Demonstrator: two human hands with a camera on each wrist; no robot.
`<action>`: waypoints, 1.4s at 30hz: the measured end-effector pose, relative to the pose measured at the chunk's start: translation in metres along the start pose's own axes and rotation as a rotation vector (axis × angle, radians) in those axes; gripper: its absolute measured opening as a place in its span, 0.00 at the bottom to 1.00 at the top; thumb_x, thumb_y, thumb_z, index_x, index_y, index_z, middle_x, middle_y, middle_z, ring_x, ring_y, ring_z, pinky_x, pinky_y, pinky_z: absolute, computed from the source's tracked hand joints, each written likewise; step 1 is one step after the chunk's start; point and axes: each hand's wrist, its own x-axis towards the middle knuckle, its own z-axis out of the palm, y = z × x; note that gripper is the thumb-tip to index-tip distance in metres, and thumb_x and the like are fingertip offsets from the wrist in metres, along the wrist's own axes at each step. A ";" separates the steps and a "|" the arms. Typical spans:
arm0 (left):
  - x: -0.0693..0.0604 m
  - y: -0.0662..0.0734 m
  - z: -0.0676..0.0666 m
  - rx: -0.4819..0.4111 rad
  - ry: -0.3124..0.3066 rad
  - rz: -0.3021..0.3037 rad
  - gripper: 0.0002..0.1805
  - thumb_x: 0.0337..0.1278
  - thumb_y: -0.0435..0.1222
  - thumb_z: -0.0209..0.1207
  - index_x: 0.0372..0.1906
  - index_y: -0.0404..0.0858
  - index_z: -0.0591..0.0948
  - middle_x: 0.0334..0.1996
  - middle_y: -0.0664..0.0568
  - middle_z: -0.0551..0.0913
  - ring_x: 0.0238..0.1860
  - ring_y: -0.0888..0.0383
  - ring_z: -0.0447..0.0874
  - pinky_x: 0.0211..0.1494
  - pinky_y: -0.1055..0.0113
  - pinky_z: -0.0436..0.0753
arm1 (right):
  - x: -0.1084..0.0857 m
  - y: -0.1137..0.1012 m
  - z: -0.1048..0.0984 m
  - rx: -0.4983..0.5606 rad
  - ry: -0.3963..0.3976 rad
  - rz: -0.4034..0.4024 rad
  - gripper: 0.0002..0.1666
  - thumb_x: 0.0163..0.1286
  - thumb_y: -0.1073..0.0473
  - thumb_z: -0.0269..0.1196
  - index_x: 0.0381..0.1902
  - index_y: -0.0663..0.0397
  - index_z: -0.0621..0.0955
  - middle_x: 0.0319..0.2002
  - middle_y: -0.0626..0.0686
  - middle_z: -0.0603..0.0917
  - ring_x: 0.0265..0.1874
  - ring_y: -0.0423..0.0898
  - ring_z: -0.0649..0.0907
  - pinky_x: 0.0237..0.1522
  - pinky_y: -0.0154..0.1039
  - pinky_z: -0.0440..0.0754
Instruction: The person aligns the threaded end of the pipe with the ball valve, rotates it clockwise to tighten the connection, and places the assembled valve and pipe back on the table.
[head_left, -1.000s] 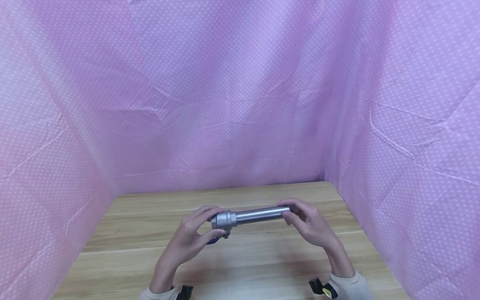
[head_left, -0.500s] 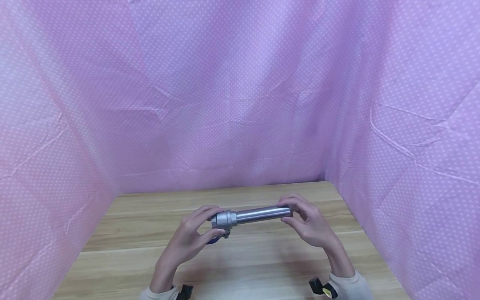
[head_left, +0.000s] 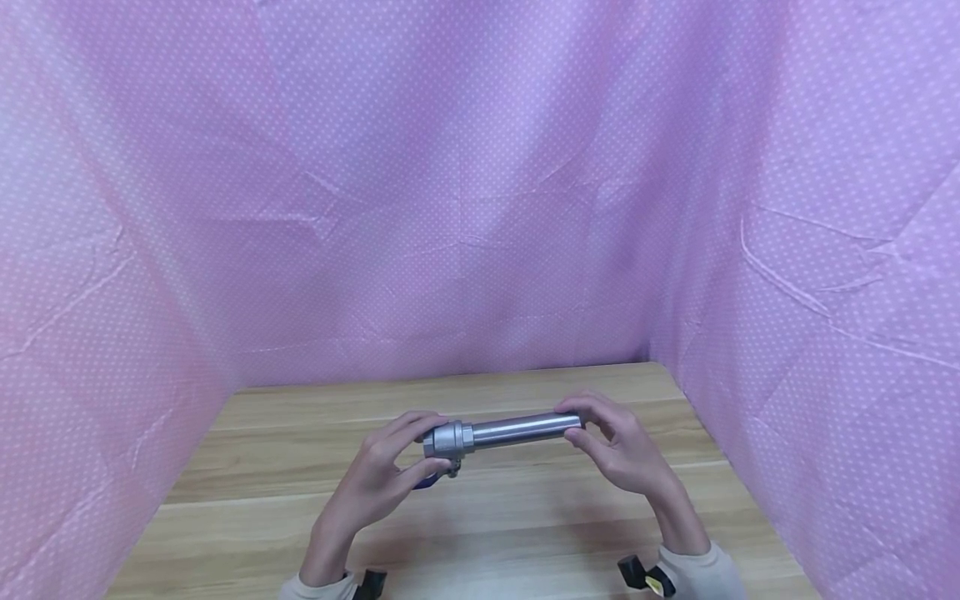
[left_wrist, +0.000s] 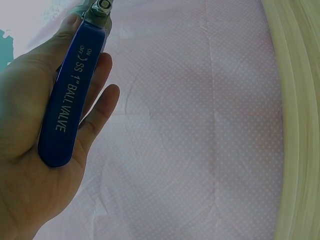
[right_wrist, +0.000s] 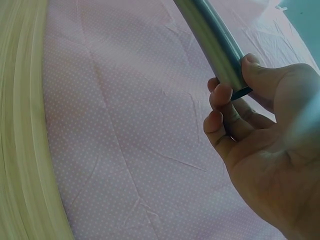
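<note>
A silver ball valve (head_left: pixel 448 440) is joined to a smooth metal pipe (head_left: pixel 521 429), and the pair is held nearly level above the table. My left hand (head_left: pixel 378 471) grips the valve body between thumb and fingers. Along that palm lies the valve's blue lever (left_wrist: pixel 72 95), lettered "SS 1" BALL VALVE", in the left wrist view. At the pipe's far end, my right hand (head_left: pixel 618 446) pinches it between thumb and fingertips. The pipe's end (right_wrist: pixel 240 92) shows beside the fingers in the right wrist view. Where pipe meets valve, the threads are hidden.
Below the hands spreads a wood-grain table (head_left: pixel 487 533). Pink dotted cloth (head_left: pixel 450 208) hangs behind it and along both sides. Black straps with small mounts (head_left: pixel 633 573) sit at both wrists, by the light sleeves.
My right thumb and fingers shift slightly on the pipe's end, the thumb dropping to its lower edge and then coming back up a little. The left hand and valve stay in place.
</note>
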 end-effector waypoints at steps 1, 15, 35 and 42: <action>0.000 0.000 0.000 0.000 0.001 0.003 0.35 0.53 0.26 0.83 0.68 0.40 0.87 0.60 0.45 0.93 0.55 0.51 0.95 0.61 0.61 0.96 | 0.000 0.000 0.000 -0.009 0.002 0.001 0.25 0.70 0.85 0.66 0.61 0.63 0.85 0.52 0.60 0.89 0.47 0.36 0.86 0.42 0.30 0.89; 0.000 0.001 -0.001 -0.006 0.005 0.006 0.34 0.54 0.25 0.83 0.68 0.39 0.87 0.60 0.46 0.92 0.55 0.51 0.95 0.62 0.62 0.96 | 0.000 -0.001 0.002 0.017 0.014 0.032 0.26 0.70 0.83 0.68 0.62 0.62 0.85 0.47 0.57 0.88 0.41 0.38 0.87 0.35 0.29 0.88; 0.000 0.001 -0.001 0.006 -0.001 -0.006 0.33 0.53 0.25 0.83 0.66 0.35 0.87 0.60 0.47 0.92 0.55 0.51 0.95 0.61 0.61 0.96 | 0.003 -0.005 0.002 0.034 0.002 -0.005 0.28 0.65 0.86 0.71 0.61 0.65 0.85 0.54 0.61 0.88 0.51 0.39 0.87 0.49 0.28 0.89; 0.000 0.001 -0.001 0.008 0.005 0.007 0.33 0.52 0.25 0.83 0.66 0.34 0.87 0.60 0.47 0.93 0.54 0.52 0.95 0.60 0.62 0.96 | 0.003 -0.005 0.002 0.033 0.001 0.000 0.28 0.66 0.85 0.70 0.60 0.65 0.85 0.53 0.61 0.89 0.50 0.39 0.86 0.49 0.28 0.89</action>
